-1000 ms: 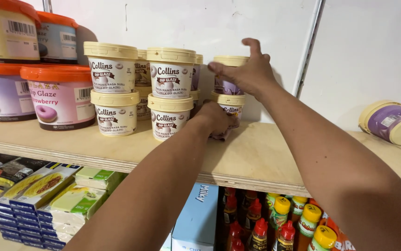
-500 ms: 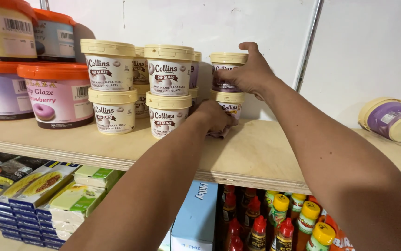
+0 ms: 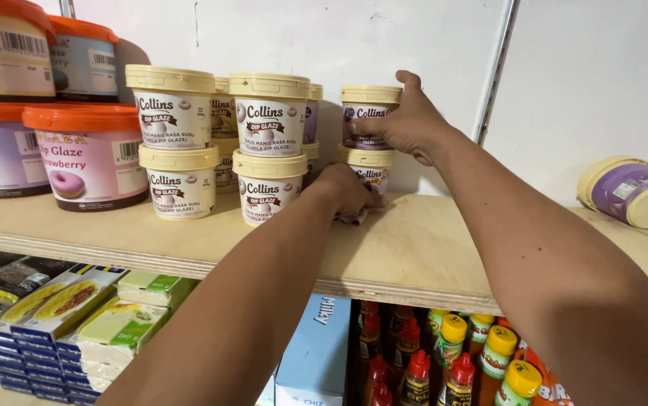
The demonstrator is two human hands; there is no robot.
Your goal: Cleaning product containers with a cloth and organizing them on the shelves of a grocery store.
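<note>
My right hand (image 3: 406, 120) grips a small cream-lidded tub with a purple label (image 3: 365, 113), stacked on a second small tub (image 3: 369, 167) on the wooden shelf (image 3: 414, 248). My left hand (image 3: 346, 192) is closed at the base of that lower tub, on what looks like a small pale cloth on the shelf board. Just left stand two-high stacks of the same cream-lidded tubs (image 3: 267, 146) with brown and white labels, and more of them sit behind.
Large orange-lidded buckets (image 3: 87, 154) fill the shelf's left end. A purple tub (image 3: 628, 192) lies on its side at the far right. Below the shelf are stacked flat boxes (image 3: 61, 308), a blue carton (image 3: 312, 349) and bottles with yellow and red caps (image 3: 451, 357).
My right hand has shifted the upper small tub slightly so that it sits straighter over the lower one. The left hand has stayed at the lower tub's base.
</note>
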